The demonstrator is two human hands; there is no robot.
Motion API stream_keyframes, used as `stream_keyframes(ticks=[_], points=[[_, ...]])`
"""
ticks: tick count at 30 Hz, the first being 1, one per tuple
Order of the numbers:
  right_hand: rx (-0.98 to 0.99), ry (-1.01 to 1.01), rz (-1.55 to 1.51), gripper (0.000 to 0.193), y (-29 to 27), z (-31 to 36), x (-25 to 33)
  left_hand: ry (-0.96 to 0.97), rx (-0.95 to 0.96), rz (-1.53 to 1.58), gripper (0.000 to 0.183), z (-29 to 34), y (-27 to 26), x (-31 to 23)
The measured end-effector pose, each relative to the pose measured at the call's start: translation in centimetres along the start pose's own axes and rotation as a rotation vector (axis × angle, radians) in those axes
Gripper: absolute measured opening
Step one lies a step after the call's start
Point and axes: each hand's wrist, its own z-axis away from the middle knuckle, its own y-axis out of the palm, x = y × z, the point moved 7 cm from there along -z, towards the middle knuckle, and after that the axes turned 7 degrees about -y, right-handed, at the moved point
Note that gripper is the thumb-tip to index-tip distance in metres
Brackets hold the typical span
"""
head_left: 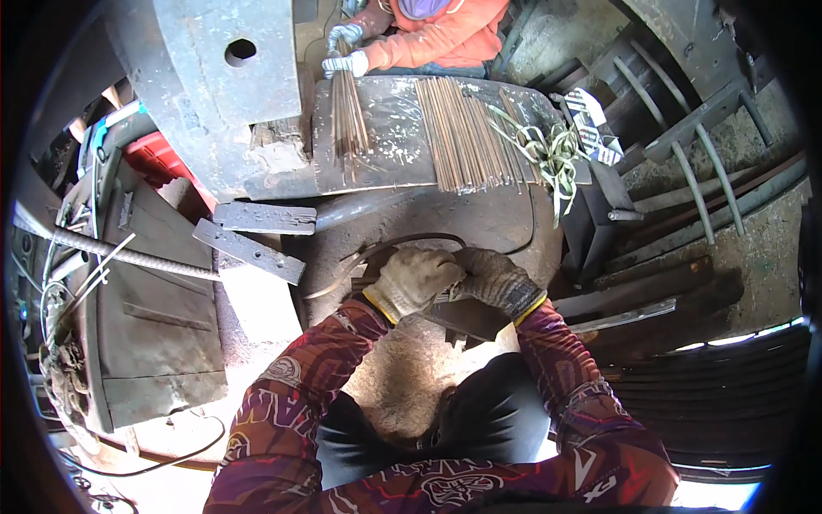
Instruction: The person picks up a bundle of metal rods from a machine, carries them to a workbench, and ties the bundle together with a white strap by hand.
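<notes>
My left hand (414,282), in a pale knit work glove with a yellow cuff edge, is closed in front of me. Beside it, fingers meeting it, my right hand (500,280) is curled in a darker, dirtier glove. Whatever the fingers grip is too small or too covered to make out. Below and around both hands is a dark metal piece (467,315), partly hidden by them. A thin curved strip or hose (377,248) arcs behind the left hand over the worn metal surface.
Across from me, a co-worker's striped gloves (345,63) hold a bundle of thin rods (347,120). More rods (467,137) and tangled pale straps (556,158) lie on the metal sheet (394,167). Two drilled flat bars (265,218) sit left; welded metal frames (711,171) stand right.
</notes>
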Motion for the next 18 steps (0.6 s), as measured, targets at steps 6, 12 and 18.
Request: stream_keyframes(ticks=[6,12,18], points=[[0.022,0.053,0.131,0.039,-0.5,0.2,0.1,-0.111,0.058,0.082,0.014,-0.5,0.1,0.5],[-0.032,0.156,0.179,0.034,-3.5,1.1,3.2,-0.265,0.042,0.249,0.008,0.8,0.3,2.1],[-0.04,0.068,0.153,0.025,-3.2,2.5,4.3,-0.426,0.208,0.373,0.013,0.6,1.1,2.7]])
